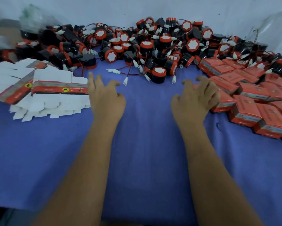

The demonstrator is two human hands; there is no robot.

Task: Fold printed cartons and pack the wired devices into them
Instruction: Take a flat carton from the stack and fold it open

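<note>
Head view. The table is covered by a smooth blue-violet cloth [145, 144]. Both bare forearms extend forward over it.

The left hand [105, 95] hovers palm down beside the stack of flat, unfolded cardboard cartons [44, 90], white with a red printed band and a yellow round mark. Its fingers [92, 82] are spread and loosely bent and hold nothing; whether they touch the carton edge cannot be determined.

The right hand [196, 98] hovers palm down next to the heap of folded red printed cartons [251, 101], box-shaped and glossy. Its fingers [202, 80] are spread, curled claw-like, and hold nothing.

The wired devices [153, 44] lie in a long pile across the far side of the table: short black plastic cylinders with red caps and white faces, trailing thin red and black wires ending in white plastic connectors [125, 81]. One device [159, 75] stands upright at the near edge of the pile, between the two hands and beyond them.
</note>
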